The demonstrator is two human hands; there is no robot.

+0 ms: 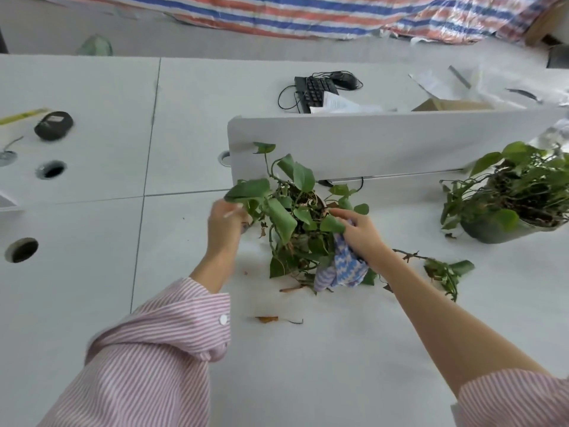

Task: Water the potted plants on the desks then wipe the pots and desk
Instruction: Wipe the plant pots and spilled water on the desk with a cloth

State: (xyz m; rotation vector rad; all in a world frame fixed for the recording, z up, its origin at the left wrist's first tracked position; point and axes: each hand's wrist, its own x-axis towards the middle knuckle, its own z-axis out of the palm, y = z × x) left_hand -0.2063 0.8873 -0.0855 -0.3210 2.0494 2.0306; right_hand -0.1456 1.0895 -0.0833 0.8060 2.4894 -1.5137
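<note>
A leafy green potted plant [288,217] stands in the middle of the white desk [308,349], its pot mostly hidden by leaves. My left hand [223,223] reaches into the leaves on its left side and seems to hold the pot's edge. My right hand [358,231] grips a blue-and-white patterned cloth [340,269] against the plant's right side. A second potted plant [517,198] in a dark green pot sits at the far right of the desk.
A white divider panel [369,143] rises behind the plants. A cut vine [443,269] and dry leaves [266,318] lie on the desk. Beyond the divider are a black keyboard [311,92], papers and a cardboard box. Cable holes [21,249] and a black object [53,125] are at left.
</note>
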